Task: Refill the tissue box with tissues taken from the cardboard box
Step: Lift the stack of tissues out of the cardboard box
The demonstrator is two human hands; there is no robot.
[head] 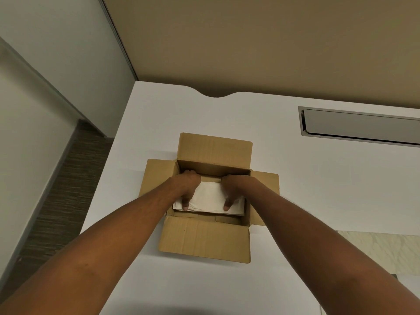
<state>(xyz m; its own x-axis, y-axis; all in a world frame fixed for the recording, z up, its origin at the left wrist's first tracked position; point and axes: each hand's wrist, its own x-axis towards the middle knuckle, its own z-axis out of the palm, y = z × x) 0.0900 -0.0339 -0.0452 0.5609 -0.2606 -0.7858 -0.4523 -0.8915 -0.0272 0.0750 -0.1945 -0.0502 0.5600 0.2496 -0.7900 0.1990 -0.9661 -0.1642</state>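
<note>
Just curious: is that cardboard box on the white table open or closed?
Open. All four flaps of the cardboard box are folded outward, and both hands reach inside onto a white tissue stack.

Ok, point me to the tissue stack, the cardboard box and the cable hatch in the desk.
tissue stack (208, 197), head view, bare top between the hands.
cardboard box (204, 239), head view, near flap.
cable hatch (361, 125), head view, grey lid.

Head view looks steeply down (close) over the white desk (295, 178).
</note>
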